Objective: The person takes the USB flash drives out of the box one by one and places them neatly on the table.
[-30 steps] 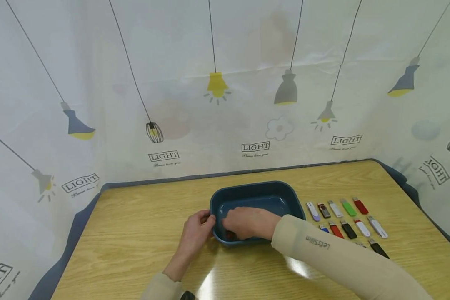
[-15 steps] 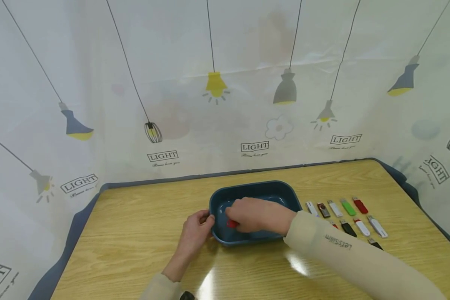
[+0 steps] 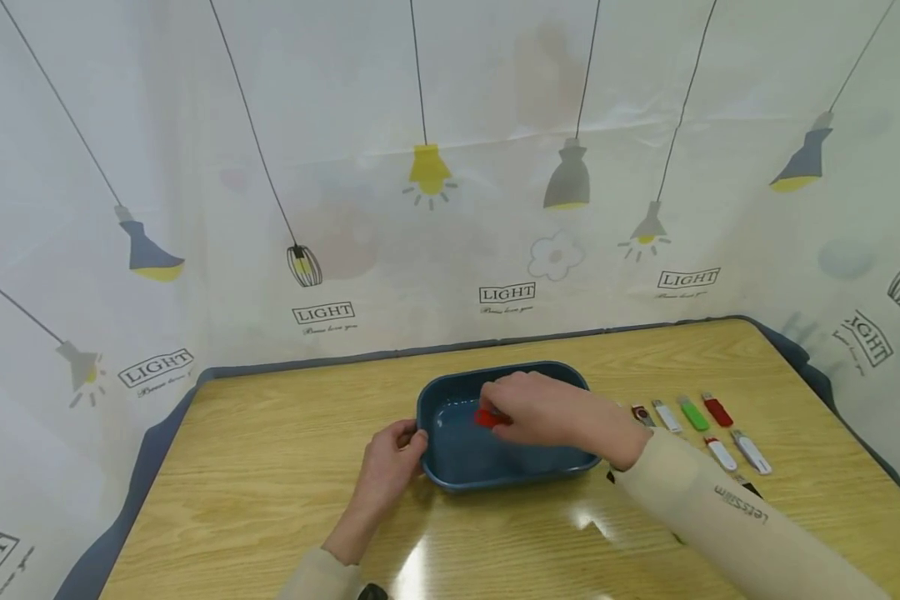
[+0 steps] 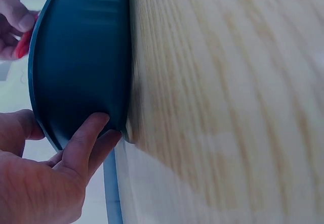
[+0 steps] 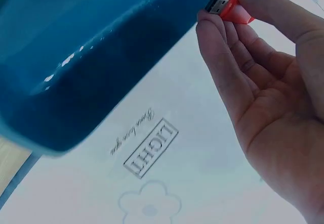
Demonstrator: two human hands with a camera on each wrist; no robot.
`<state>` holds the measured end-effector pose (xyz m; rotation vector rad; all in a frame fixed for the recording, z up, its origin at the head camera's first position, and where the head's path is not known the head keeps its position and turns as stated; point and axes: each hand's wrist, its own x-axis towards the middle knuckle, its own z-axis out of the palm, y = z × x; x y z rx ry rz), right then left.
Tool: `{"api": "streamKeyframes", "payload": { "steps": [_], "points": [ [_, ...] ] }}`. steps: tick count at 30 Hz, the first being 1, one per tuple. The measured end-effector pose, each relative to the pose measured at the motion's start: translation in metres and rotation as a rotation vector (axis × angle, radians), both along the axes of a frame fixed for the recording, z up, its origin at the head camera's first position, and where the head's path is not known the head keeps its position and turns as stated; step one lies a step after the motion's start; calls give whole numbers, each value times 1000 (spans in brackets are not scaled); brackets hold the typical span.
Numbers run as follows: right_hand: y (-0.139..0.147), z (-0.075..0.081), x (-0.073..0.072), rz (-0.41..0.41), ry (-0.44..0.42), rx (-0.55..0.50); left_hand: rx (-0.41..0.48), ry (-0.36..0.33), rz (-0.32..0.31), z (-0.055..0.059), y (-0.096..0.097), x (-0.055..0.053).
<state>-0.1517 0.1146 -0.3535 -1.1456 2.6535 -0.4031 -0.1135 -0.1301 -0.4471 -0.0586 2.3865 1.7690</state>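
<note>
A dark blue rectangular tub [image 3: 461, 457] sits on the wooden table. My left hand [image 3: 388, 462] grips its left end; in the left wrist view the fingers [image 4: 85, 140] lie against the outer wall and the thumb is at the rim. My right hand [image 3: 547, 408] is over the tub, pinching a red USB flash drive [image 5: 238, 12] between thumb and fingertips. The drive's metal plug is uncovered and points away from the palm. In the head view the red body shows just left of my right fingers, above the tub's inside.
To the right of the tub, several USB flash drives lie in rows, among them a green one [image 3: 693, 413], a dark red one [image 3: 717, 410] and a white one [image 3: 752, 452]. My right sleeve [image 3: 720, 492] covers part of the rows. A printed cloth [image 3: 390, 250] hangs behind the table [image 3: 270, 467].
My right hand has risen from the tub's lower left inside and moved right, bringing the red flash drive up with it. The left hand has stayed on the tub's left end.
</note>
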Motion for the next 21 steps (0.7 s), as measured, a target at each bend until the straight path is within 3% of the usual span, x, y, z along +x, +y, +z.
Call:
{"api": "streamKeyframes", "payload": {
  "steps": [14, 21],
  "points": [
    [48, -4, 20, -138, 114, -128, -25, 50, 2, -4, 0, 1],
    [68, -5, 30, -233, 86, -166, -10, 46, 2, -4, 0, 2]
  ]
}}
